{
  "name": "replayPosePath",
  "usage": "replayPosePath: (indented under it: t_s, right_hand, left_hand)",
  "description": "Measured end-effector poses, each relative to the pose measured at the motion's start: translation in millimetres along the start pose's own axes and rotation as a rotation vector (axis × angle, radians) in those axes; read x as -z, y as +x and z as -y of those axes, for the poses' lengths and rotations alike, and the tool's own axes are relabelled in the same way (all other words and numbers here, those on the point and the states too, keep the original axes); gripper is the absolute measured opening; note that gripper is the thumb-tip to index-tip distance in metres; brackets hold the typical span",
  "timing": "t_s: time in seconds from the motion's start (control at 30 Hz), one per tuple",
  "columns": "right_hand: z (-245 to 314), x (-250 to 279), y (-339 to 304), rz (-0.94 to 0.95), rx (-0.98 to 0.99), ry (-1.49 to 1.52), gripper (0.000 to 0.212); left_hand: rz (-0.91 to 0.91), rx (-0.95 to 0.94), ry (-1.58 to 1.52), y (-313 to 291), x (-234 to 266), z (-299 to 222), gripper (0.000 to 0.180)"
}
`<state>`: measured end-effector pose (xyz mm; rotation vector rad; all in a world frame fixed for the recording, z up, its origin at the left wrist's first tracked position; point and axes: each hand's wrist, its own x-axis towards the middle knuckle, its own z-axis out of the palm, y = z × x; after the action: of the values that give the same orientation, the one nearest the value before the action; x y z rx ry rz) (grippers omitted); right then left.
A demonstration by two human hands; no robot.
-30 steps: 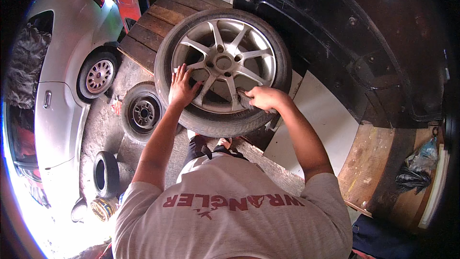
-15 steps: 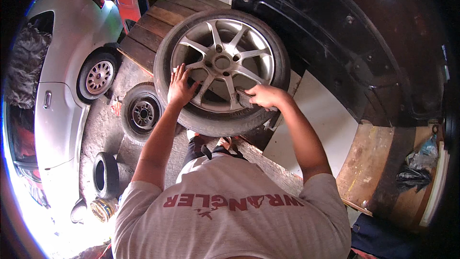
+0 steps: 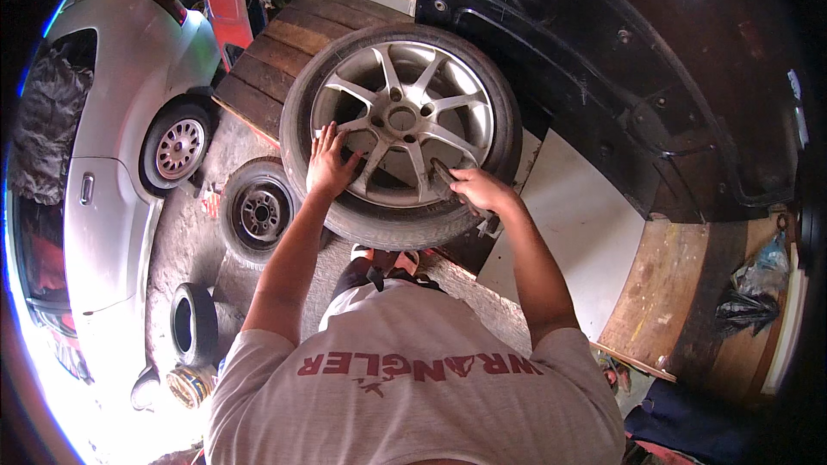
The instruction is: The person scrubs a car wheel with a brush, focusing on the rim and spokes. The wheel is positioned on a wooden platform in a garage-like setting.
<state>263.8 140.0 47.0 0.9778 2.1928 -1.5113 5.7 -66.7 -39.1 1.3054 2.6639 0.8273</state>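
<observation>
A car wheel (image 3: 401, 133) with a silver multi-spoke alloy rim and a black tyre stands tilted in front of me, leaning toward a dark car body. My left hand (image 3: 330, 164) lies flat on the rim's left edge, fingers spread over tyre and spokes. My right hand (image 3: 478, 191) sits at the rim's lower right. Its fingers curl over the rim edge by a dark gap between spokes. I cannot tell whether it also holds a small tool. My feet show just below the tyre.
A silver car (image 3: 112, 172) fills the left side. A steel spare wheel (image 3: 258, 211) and a small tyre (image 3: 191, 331) lie on the concrete floor. Wooden planks (image 3: 276, 52) lie behind the wheel, a white board (image 3: 586, 232) to the right, and plastic bags (image 3: 749, 293) at far right.
Both hands stay on the wheel. My right hand has slipped slightly lower and its fingers curl more at the rim edge. The wheel has hardly moved.
</observation>
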Motion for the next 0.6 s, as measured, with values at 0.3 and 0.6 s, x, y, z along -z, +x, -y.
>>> replayPosePath:
  t_s: [0.3,0.6]
  right_hand:
    - [-14.1,-20.5,15.9,-0.171,-0.115,0.598,0.037]
    - [-1.6,-17.5,21.4,-0.2,-0.134,0.857,0.044]
  left_hand:
    - [0.004,-0.02,-0.037,-0.8,-2.9,0.7,0.062]
    - [0.029,-0.03,-0.047,0.3,-1.6,-1.6,0.062]
